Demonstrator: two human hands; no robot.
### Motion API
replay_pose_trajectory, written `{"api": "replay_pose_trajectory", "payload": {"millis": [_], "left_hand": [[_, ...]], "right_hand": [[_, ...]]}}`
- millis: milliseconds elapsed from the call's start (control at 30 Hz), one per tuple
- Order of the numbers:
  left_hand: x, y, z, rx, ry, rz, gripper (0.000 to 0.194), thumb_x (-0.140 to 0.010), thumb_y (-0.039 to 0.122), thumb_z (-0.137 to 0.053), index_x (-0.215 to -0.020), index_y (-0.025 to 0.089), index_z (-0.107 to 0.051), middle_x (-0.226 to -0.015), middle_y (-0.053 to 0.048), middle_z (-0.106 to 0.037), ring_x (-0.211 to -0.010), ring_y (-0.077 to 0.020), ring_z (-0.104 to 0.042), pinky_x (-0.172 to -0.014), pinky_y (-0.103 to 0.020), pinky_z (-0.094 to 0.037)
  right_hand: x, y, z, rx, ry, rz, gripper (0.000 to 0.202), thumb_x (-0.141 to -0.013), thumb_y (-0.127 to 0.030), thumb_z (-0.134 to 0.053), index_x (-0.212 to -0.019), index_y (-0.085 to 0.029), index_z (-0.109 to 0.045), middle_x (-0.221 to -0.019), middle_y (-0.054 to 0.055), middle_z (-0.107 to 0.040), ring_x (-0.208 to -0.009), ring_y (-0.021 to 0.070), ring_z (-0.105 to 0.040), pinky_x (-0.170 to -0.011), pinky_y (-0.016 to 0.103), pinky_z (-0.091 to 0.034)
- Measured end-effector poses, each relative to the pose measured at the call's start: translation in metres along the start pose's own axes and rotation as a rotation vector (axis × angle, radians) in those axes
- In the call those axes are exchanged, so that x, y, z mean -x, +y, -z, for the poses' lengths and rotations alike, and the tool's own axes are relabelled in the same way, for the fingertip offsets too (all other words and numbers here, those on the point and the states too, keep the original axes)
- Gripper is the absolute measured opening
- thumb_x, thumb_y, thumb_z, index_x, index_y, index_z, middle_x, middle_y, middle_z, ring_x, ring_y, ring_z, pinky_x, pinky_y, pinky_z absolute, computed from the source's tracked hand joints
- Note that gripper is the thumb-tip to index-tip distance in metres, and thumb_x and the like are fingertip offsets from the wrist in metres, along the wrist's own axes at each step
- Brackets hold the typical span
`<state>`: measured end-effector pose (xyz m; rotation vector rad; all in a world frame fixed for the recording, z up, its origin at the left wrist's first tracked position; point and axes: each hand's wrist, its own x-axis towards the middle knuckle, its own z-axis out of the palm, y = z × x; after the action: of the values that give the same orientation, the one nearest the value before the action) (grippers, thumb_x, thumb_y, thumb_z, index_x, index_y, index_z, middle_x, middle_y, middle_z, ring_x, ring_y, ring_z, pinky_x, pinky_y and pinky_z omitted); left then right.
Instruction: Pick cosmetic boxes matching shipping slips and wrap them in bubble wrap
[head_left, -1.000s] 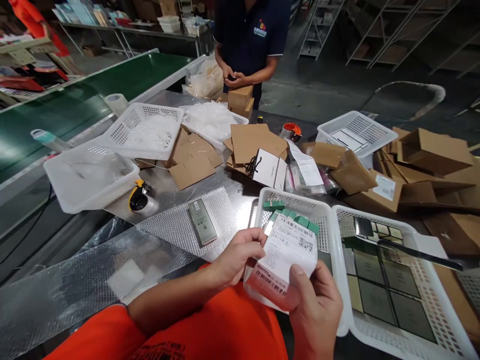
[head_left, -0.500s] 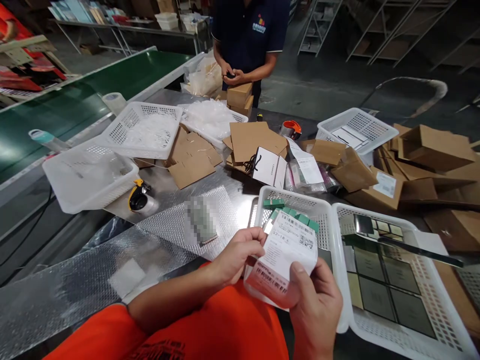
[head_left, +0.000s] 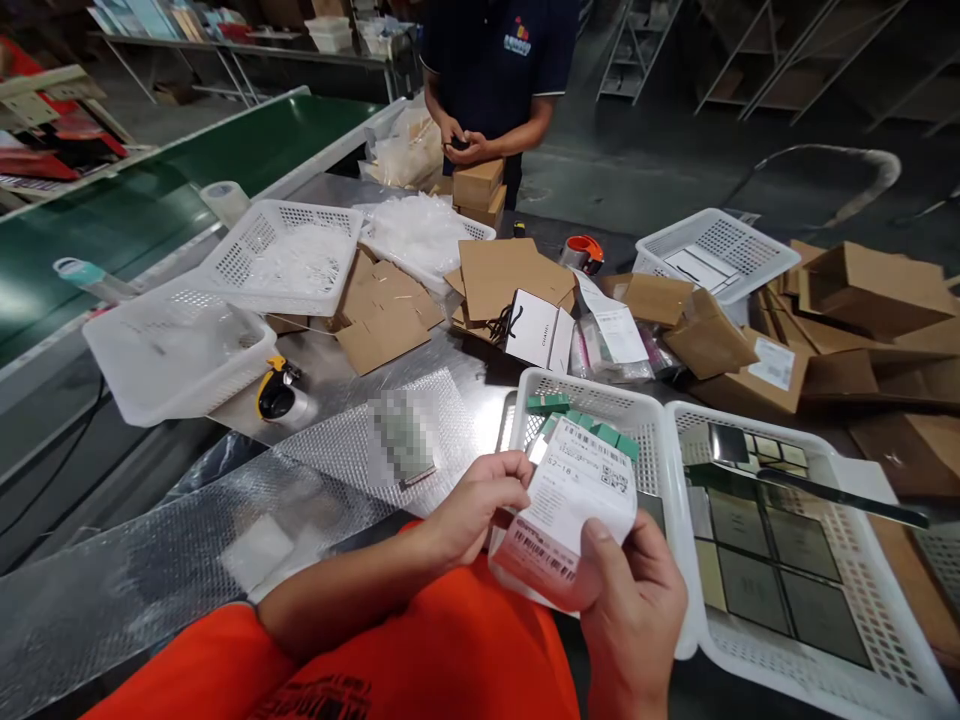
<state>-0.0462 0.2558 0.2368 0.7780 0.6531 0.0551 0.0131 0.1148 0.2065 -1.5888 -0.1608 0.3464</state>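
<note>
A printed paper label (head_left: 574, 500) with barcodes and a QR code is held between my two hands, its lower part curling toward me. My left hand (head_left: 480, 505) pinches its left edge. On the right side, my right hand (head_left: 630, 590) grips it with the thumb on top. Behind the label stands a white basket (head_left: 592, 385) with several small green boxes (head_left: 615, 440), partly covered by the paper. A blurred-out greenish item (head_left: 403, 435) lies on bubble wrap (head_left: 322, 480) to the left of my hands.
A second basket (head_left: 892, 620) at right contains several dark flat boxes (head_left: 821, 615). Cardboard pieces (head_left: 517, 270), a white paper bag (head_left: 531, 328) and a tape dispenser (head_left: 281, 395) lie on the metal table. Across it stands a person (head_left: 495, 90). A green conveyor (head_left: 97, 230) runs at left.
Both hands keep their hold on the label and have hardly moved. The whole view has shifted very slightly.
</note>
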Motion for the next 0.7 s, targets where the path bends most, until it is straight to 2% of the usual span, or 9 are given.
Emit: {"api": "replay_pose_trajectory", "payload": {"millis": [700], "left_hand": [[-0.0004,-0.0038,0.0018,-0.019,-0.015,0.002,0.013,-0.051,0.016,-0.056,-0.059,0.018,-0.045,-0.054,0.006,-0.045,-0.048,-0.0068,-0.039,-0.044,-0.019,-0.029]], "right_hand": [[0.0011,0.0016,0.0004,0.007,0.006,0.004,0.023,-0.077,-0.038,-0.072,-0.090,-0.020,-0.066,-0.084,0.002,-0.068,-0.073,0.0173,-0.061,-0.059,0.023,-0.050]]}}
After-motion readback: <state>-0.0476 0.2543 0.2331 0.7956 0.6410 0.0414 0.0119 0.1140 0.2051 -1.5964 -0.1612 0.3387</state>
